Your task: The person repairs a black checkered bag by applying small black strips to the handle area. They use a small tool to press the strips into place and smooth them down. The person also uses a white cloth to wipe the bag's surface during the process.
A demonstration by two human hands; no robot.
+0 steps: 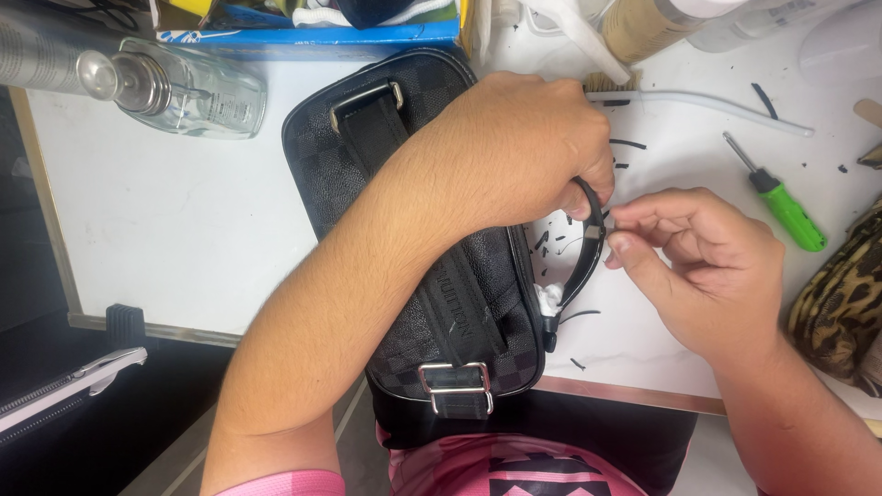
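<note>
While both hands pinch the bag's strap (588,241), a green screwdriver (781,202) lies nearby.

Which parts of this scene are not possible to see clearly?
Head view only:
- Left hand palm and fingertips: hidden by its own back.
- Bag middle: covered by the left forearm.
- Strap upper end: hidden under the left fingers.
- Spotted item: cut by the right edge.
- Right hand grip: too small to tell.

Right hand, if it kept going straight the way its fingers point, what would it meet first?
The right hand points left at the black strap held by the left hand; its fingertips look about touching it already.
</note>
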